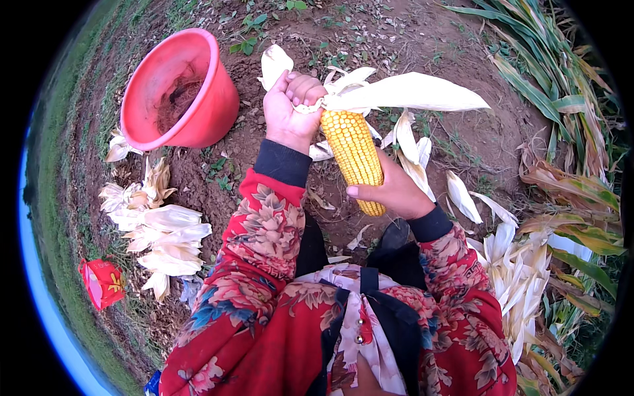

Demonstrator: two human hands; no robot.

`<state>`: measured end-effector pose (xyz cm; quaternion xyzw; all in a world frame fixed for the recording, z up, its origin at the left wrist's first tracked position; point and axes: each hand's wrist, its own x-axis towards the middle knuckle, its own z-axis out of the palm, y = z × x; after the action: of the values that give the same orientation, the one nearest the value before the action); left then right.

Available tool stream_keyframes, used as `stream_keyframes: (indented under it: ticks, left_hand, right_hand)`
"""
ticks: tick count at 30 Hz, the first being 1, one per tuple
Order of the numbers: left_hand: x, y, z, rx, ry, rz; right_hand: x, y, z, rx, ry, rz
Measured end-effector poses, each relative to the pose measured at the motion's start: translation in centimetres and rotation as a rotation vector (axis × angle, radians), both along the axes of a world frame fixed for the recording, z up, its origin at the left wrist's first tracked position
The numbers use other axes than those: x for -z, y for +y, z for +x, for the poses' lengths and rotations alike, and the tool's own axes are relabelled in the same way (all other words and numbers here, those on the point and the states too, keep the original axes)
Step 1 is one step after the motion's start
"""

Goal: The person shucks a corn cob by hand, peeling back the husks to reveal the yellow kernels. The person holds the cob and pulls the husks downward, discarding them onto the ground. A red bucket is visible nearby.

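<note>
An ear of yellow corn hangs tilted in front of me, its kernels bare and pale husk leaves spread out from its upper end. My left hand is closed around husk at that upper end, and a husk tip sticks up past the fingers. Lower down, my right hand grips the ear from the right, its thumb lying across the kernels. The rest of its fingers are hidden behind the cob.
A red plastic tub with dry corn silk inside tilts at upper left. Husk-covered ears lie at left above a red bag. Loose husks pile up at right, beside corn stalks and leaves.
</note>
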<state>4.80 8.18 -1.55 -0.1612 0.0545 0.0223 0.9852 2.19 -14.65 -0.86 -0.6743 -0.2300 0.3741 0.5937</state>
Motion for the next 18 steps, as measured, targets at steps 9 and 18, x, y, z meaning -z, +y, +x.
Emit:
stream_keyframes:
  ticks: [9, 18]
  left_hand:
    - [-0.5, -2.0, 0.8, -0.357, 0.421, 0.648]
    - [-2.5, -3.2, 0.3, -0.344, 0.239, 1.225]
  right_hand:
    - [0.9, 2.2, -2.4, 0.146, 0.311, 0.094]
    - [0.9, 2.6, -2.8, 0.209, 0.410, -0.058]
